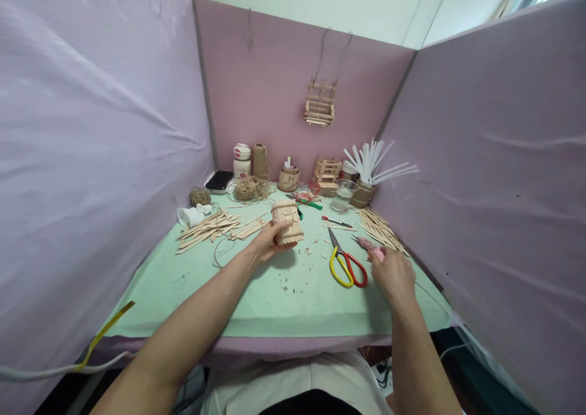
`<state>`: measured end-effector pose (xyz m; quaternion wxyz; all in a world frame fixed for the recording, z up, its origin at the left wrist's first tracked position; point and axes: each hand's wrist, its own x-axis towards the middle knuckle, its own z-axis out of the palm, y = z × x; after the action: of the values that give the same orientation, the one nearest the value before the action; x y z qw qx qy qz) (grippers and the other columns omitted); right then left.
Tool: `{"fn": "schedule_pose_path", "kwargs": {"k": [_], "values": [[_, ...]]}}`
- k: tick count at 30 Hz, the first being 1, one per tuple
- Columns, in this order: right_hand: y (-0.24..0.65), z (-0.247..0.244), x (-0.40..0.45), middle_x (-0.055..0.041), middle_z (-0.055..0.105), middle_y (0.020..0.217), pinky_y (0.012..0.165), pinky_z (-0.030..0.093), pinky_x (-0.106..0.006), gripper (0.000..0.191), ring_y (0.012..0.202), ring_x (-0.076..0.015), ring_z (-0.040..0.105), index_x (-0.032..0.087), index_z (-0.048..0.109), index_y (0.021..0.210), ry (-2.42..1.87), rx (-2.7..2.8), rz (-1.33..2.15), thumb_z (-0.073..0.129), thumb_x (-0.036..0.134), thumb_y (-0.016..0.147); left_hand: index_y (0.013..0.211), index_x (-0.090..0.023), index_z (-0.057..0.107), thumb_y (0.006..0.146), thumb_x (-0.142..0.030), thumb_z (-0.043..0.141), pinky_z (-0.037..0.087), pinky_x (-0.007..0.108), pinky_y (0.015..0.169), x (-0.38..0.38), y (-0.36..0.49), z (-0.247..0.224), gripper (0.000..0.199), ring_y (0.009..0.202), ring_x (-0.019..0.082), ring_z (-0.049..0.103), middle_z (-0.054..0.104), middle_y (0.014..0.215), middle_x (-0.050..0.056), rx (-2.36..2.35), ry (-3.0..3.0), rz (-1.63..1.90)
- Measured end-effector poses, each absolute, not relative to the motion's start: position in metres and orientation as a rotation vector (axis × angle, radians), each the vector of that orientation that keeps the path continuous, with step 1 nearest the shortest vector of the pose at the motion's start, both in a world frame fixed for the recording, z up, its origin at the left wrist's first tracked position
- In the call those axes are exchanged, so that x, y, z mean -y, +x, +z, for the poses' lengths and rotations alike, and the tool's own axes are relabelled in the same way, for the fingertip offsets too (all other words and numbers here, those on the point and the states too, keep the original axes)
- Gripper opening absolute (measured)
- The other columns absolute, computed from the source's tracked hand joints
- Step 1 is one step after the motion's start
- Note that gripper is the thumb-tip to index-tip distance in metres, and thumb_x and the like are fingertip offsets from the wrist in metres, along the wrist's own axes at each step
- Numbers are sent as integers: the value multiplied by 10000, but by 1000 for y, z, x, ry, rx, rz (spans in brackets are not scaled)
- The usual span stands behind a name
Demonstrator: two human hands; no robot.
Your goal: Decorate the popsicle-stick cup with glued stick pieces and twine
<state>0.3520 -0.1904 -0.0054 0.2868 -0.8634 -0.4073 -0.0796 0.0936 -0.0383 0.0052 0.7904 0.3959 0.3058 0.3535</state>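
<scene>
In my left hand (pixel 269 243) is a small pot covered in pale wooden pieces (pixel 287 221), with a twisted rim band; my thumb lies across its side. My right hand (pixel 394 272) is closed around a pink glue gun (pixel 370 246) whose metal tip points left and away from me. A pale cord (pixel 433 298) trails from beside that hand toward the right table edge. Scissors (pixel 342 259) with one yellow and one red handle lie just left of the glue gun. Small wood scraps (pixel 307 251) are scattered between my hands.
Flat wooden sticks (pixel 208 230) lie left, more sticks (pixel 381 229) right. A red pen (pixel 336 222), green-handled pliers (pixel 314 205), a clear cup (pixel 344 196), a twine heap (pixel 251 188), a phone (pixel 220 180) and a pot of white glue sticks (pixel 365 192) stand or lie behind.
</scene>
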Motion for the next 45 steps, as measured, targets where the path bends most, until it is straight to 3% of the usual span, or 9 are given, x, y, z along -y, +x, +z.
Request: {"fn": "schedule_pose_path", "kwargs": {"k": [2,6,14,23,27,31,36,45], "values": [[323,11,183,-158,686,982,795,412,-395,266,947,-297,603,174,674,943,-2078,1257,-290,522,365,838,1101,-186,591,682,-305,759,581,388,737,40,94,5,466,923,259,683,664,1133,130,-653,880,746],[265,38,157,-80,693,1002,865,377,-376,206,971,-236,605,224,657,977,-1599,1603,-164,505,339,899,1153,-199,577,684,-331,764,573,387,753,44,94,5,522,944,257,679,647,1182,134,-636,962,724],[236,41,119,-54,683,1031,848,304,-373,231,1011,-221,560,267,654,1094,-1572,1804,-135,498,223,930,1218,-231,541,674,-358,789,561,400,788,46,94,4,611,994,268,662,648,1192,130,-544,999,704],[239,46,120,-31,702,904,835,245,-379,145,931,-205,518,246,698,872,-1560,1934,-415,562,260,921,1210,-215,553,660,-328,796,566,389,766,46,93,4,612,989,276,662,648,1190,141,-537,1009,681],[235,43,128,-32,694,886,831,244,-366,151,902,-201,519,223,672,834,-1611,1794,-421,560,278,918,1178,-184,570,727,-365,716,562,395,773,46,94,7,507,970,262,669,653,1172,142,-546,973,696],[226,35,131,-36,683,861,830,243,-363,174,912,-211,523,219,665,815,-1653,1646,-368,543,293,915,1165,-174,552,771,-360,646,556,393,803,46,97,6,446,1016,243,650,629,1218,140,-544,914,804],[217,24,127,-44,690,882,826,253,-362,185,932,-226,525,217,662,815,-1674,1459,-260,520,304,898,1186,-203,496,727,-279,696,554,388,823,48,99,5,506,1034,228,639,616,1235,119,-515,928,949],[207,25,121,-24,682,733,705,371,-294,226,750,-192,544,214,635,677,-1627,1170,209,570,403,782,1148,-225,438,722,-267,696,533,378,878,47,103,4,500,1049,206,624,561,1285,94,-539,947,1081]]}}
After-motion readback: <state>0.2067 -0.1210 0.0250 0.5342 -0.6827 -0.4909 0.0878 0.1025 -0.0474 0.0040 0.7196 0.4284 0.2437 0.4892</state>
